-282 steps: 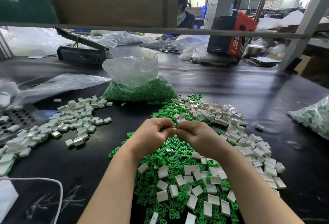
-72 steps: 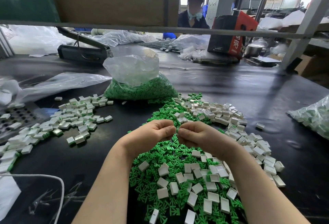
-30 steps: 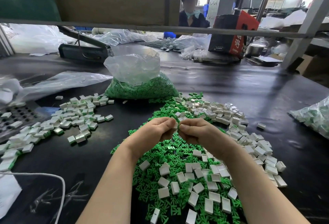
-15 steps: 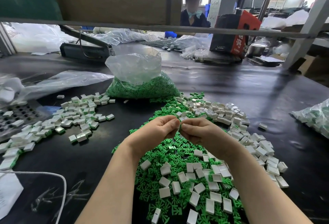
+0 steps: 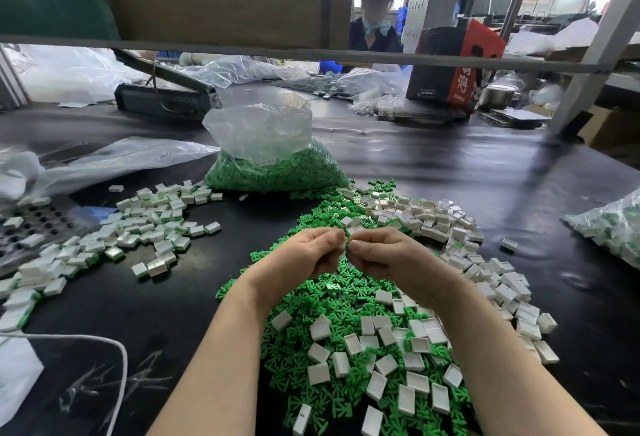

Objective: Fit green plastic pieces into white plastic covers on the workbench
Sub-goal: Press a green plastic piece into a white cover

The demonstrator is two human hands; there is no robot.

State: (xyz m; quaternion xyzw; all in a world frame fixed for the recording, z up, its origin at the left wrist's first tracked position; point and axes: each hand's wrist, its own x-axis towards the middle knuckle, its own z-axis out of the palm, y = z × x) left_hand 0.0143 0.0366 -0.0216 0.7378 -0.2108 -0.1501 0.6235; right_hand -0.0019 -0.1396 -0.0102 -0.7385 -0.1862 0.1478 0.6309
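Your left hand [image 5: 304,255] and right hand [image 5: 384,255] pinch one white cover [image 5: 343,244] between fingertips — beyond them, the bag's label [image 5: 268,161] is unreadable.

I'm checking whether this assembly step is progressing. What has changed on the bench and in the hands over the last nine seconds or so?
Very little. Both hands, left hand and right hand, stay raised together over the green pieces, fingertips pinching a small white cover between them; nothing was let go. The finished pile, the bag of green pieces and loose white covers lie as before.
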